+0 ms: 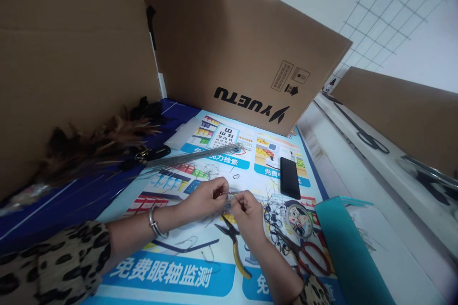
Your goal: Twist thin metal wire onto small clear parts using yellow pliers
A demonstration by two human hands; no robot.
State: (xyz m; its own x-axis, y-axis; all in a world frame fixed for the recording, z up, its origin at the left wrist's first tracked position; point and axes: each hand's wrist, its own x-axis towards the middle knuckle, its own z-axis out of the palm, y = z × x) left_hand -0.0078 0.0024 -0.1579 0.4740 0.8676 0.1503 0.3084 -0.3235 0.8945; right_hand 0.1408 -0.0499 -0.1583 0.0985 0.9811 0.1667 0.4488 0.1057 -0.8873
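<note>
My left hand (207, 196) and my right hand (248, 212) meet over the printed table cover (171, 252). Both are closed in a pinch, with a thin wire (229, 194) between the fingertips; its ends are hidden by the fingers. Just below the hands lie pliers (236, 256) with yellow handles, jaws pointing up and to the left. To the right of my right hand are small black wire loops (274, 221) in a loose pile. Scissors (315, 256) with red handles lie beside the pile. Beyond my left hand rests a bundle of thin straight wires (200, 154).
A large cardboard panel (229, 43) stands behind the table. Brown feathers (103, 140) and a black key fob (157, 153) lie at the left. On the right are a black phone (289, 178), a round clear dish (299, 219) and a teal folder (348, 248).
</note>
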